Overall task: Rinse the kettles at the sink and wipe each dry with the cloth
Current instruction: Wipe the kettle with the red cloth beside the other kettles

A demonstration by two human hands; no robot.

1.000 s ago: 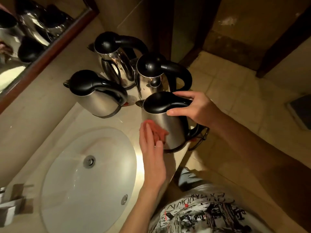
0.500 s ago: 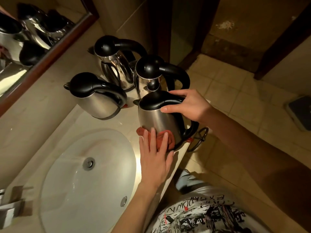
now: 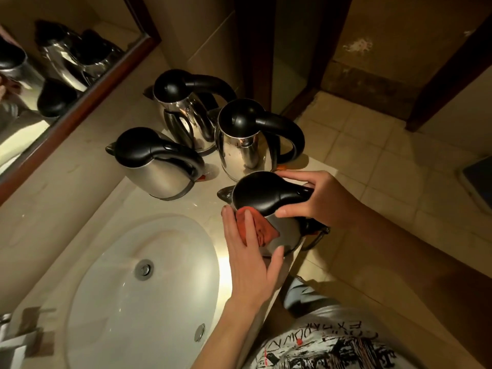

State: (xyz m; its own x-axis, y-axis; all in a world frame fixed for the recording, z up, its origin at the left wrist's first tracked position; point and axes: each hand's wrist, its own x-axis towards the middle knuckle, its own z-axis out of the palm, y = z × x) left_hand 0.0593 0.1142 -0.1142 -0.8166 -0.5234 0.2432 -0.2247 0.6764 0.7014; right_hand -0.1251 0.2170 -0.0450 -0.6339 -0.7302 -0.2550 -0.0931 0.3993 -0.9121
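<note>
1. Far left of the sink (image 3: 87, 302): a mirror (image 3: 53, 75) in a dark frame, reflecting kettles.
2. Up from the sink, on the worktop (image 3: 87, 182): a brushed kettle (image 3: 157, 166), lid down, spout turned to the mirror side.
3. Farther back from the sink: 2 polished kettles, rear one (image 3: 186, 113) and nearer one (image 3: 247, 139), handles arching to the right.
4. Right of the sink rim, at the worktop's front edge: the kettle being dried (image 3: 269, 209), spout aimed back over the worktop toward the basin side, handle end toward the open floor. Long axis therefore running left to right across the body.
5. Left hand (image 3: 250, 257) flat against the kettle's steel wall on the sink side, fingers nearly straight, pressing the red cloth (image 3: 255, 230) onto the metal; no curl around anything.
6. Right hand (image 3: 319, 201) on the side away from the sink: grip wrapped over the black lid and handle top, thumb in front, fingers behind, steadying the kettle.
7. Judgement: wiping in progress on kettle 4 of 4. Far wall best reached by turning the kettle with the right hand, cloth hand staying put.
</note>
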